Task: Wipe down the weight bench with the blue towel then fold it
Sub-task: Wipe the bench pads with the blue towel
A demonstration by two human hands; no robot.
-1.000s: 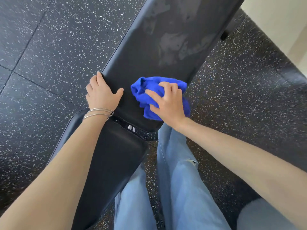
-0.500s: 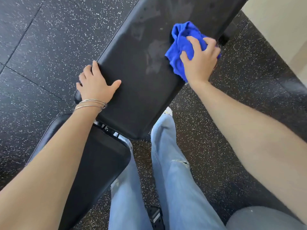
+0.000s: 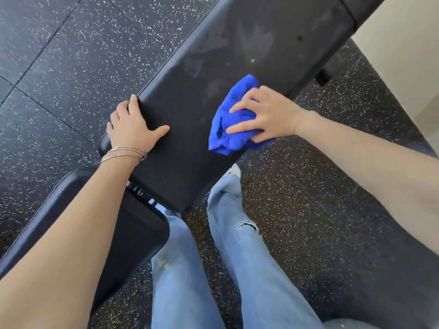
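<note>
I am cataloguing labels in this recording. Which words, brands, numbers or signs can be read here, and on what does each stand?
None can be read. The black padded weight bench, the crumpled blue towel, the thin silver bangles, the light blue jeans and the black speckled rubber floor show no word, logo or number.

The person wears thin silver bangles (image 3: 123,154) on the left wrist and ripped light-blue jeans (image 3: 237,257).
</note>
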